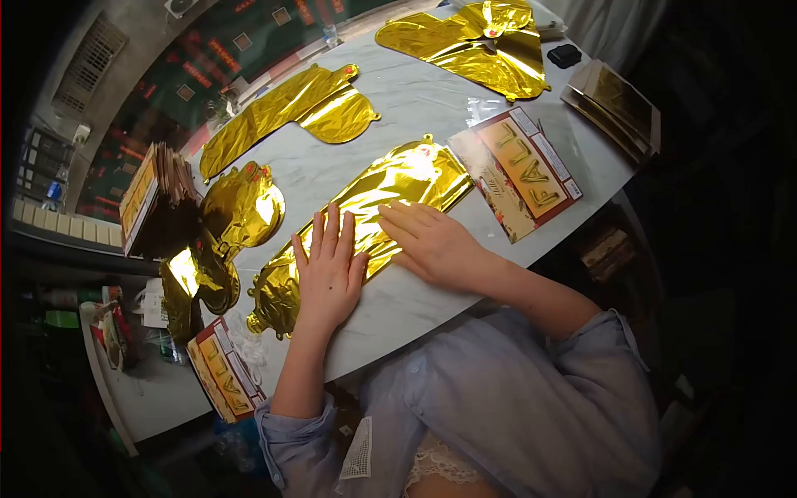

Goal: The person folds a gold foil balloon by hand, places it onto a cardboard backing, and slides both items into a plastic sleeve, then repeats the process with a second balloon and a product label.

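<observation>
A flat gold foil balloon [378, 195] lies slantwise on the marbled table in front of me. Across its lower left part rests my left hand [330, 270], palm down with the fingers stretched out. My right hand [436, 245] lies flat on the balloon's near edge, fingers extended and side by side. Neither hand grips anything. Just right of the balloon is a printed FALL package [519, 174] in a clear bag. An L-shaped gold foil balloon [290, 112] lies farther back, and another gold foil balloon [224, 224] droops over the left edge.
A big gold foil balloon [477, 46] is at the table's far end, near a small black object [564, 56]. Brown packets [614, 108] lie at the right edge. Several upright FALL packages [154, 199] stand at left; another FALL package [224, 373] sits near the front left.
</observation>
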Motion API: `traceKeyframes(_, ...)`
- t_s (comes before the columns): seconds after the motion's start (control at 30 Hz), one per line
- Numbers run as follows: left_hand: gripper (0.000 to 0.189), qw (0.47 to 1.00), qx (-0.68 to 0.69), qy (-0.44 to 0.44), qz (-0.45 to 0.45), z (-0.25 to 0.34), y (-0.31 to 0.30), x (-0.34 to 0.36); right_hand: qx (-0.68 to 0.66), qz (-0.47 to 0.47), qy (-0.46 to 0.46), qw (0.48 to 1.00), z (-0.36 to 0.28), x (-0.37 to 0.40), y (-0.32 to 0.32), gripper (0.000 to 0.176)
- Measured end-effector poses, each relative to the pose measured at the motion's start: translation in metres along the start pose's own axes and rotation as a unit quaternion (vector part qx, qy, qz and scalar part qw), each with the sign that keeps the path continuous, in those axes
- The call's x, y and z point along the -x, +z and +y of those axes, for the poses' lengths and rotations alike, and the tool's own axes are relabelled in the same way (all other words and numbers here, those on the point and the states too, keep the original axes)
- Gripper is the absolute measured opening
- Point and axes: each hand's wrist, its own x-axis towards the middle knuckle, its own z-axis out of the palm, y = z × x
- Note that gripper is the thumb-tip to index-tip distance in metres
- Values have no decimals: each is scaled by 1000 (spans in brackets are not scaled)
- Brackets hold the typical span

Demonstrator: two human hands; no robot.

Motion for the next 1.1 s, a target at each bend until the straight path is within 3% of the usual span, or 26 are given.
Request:
traceKeyframes(0.1,66,1000,-4,-5,0,1,-2,0,-10,20,20,1000,-4,11,-32,60)
traceKeyframes(0.23,66,1000,-13,-6,3,0,1,0,136,37,216,966,8,56,-78,70)
traceKeyframes(0.27,65,1000,-23,-2,10,-1,2,0,138,35,215,966,15,66,-82,70)
traceKeyframes(0.33,65,999,-32,0,18,-1,4,1,121,47,330,935,29,83,-80,77)
traceKeyframes(0.47,65,999,-31,2,23,0,3,1,131,34,325,936,32,90,-75,79)
traceKeyframes(0.87,66,999,-6,3,45,0,3,2,216,44,286,933,29,68,-60,52)
traceKeyframes(1.1,64,999,-4,4,52,-1,4,3,270,-38,257,927,26,55,-60,44)
